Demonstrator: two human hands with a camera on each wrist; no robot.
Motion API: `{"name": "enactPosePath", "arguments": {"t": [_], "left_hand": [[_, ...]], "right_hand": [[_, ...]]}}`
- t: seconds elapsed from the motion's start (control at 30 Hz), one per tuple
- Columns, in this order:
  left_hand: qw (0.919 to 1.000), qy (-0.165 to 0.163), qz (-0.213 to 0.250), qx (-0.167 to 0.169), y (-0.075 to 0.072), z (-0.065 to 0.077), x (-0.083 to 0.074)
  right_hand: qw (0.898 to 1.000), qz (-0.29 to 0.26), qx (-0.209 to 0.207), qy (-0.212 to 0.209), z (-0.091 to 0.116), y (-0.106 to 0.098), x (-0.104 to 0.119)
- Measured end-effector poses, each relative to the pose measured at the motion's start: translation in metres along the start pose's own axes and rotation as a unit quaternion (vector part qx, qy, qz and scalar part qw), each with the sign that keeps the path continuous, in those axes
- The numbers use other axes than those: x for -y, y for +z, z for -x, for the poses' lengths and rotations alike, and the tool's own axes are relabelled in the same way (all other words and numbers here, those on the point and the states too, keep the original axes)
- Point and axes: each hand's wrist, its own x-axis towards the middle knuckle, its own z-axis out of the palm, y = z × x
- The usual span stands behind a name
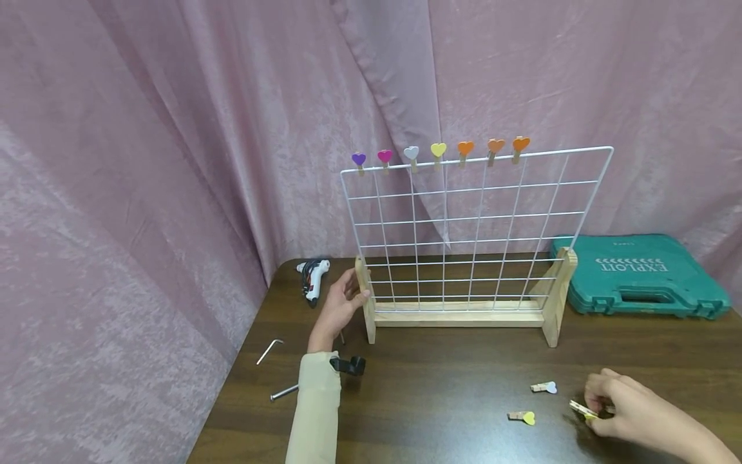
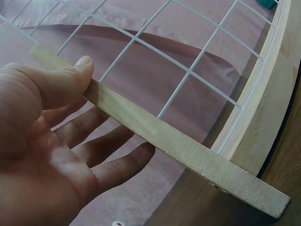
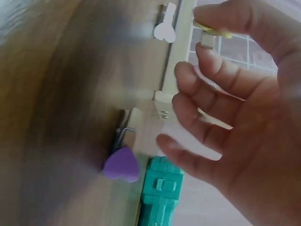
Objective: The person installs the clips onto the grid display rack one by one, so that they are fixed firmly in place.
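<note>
My left hand [image 1: 338, 306] grips the left wooden upright [image 2: 136, 117] of a white wire grid rack [image 1: 464, 241], thumb on one face and fingers along the other. At the lower right, my right hand [image 1: 628, 409] pinches a small wooden clothespin [image 1: 581, 408] with a yellow heart between thumb and index finger. The other fingers are loosely bent. A purple-heart clothespin [image 3: 122, 162] lies on the table close by and is hidden in the head view. Left of the right hand lie a white-heart clothespin [image 1: 543, 387] and another yellow-heart clothespin [image 1: 522, 417].
Several heart clothespins [image 1: 438, 151] are clipped along the grid's top wire. A green tool case [image 1: 643, 274] sits behind the rack's right end. On the table's left are a white glue gun [image 1: 314, 280], a hex key [image 1: 269, 351] and a metal bolt [image 1: 284, 392]. Pink curtains hang behind.
</note>
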Motion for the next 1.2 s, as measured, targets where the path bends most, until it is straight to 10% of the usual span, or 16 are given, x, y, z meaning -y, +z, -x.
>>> {"name": "enactPosePath", "arguments": {"t": [0.3, 0.83, 1.2], "left_hand": [[1.0000, -0.005, -0.002, 0.002, 0.000, 0.000, 0.000], [0.9999, -0.013, -0.007, -0.004, 0.002, -0.001, -0.001], [1.0000, 0.006, -0.007, 0.002, 0.000, 0.001, -0.002]], "right_hand": [[0.993, -0.012, -0.081, -0.079, -0.007, -0.014, 0.005], [0.986, -0.084, -0.125, -0.070, -0.039, -0.080, 0.034], [0.964, -0.123, -0.154, -0.181, -0.082, -0.132, 0.065]]}}
